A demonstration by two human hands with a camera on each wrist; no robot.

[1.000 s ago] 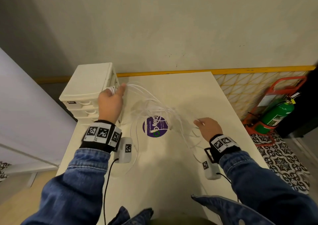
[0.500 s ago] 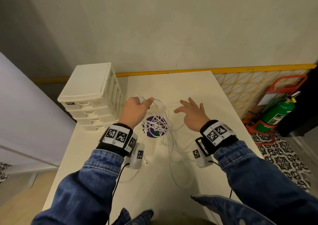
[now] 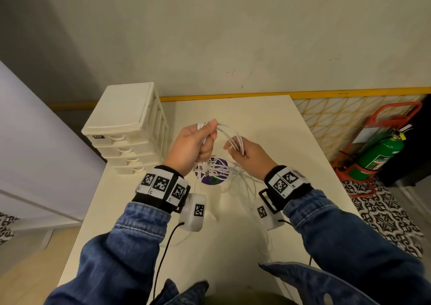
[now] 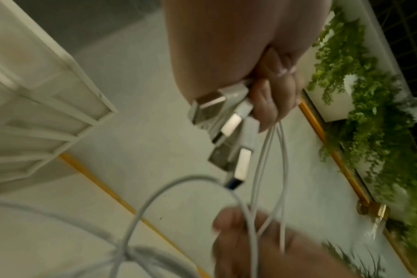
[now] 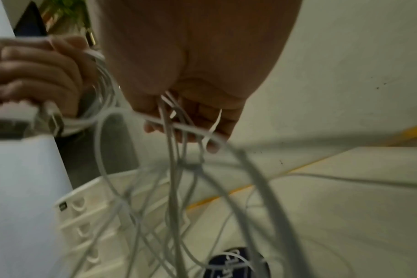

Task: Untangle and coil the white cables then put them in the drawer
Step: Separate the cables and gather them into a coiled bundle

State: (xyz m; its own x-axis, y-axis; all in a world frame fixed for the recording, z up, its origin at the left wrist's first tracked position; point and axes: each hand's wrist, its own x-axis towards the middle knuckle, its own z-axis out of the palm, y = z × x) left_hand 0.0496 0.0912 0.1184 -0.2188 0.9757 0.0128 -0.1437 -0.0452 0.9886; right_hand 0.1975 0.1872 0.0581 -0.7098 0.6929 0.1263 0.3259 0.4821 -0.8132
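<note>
Above table (image 3: 268, 122), both hands' grips clamp white cables (image 3: 229, 136); only left-wrist view shows plugs (image 4: 229, 120).

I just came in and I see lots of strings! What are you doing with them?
A person is sorting out a bunch of tangled white cables above a white table. The left hand grips the plug ends bunched together, and the right hand holds several strands close by. The rest hangs down in a messy tangle over a purple sticker. The small drawer unit stands to the left with its drawers shut, so nothing is put away yet.
</note>
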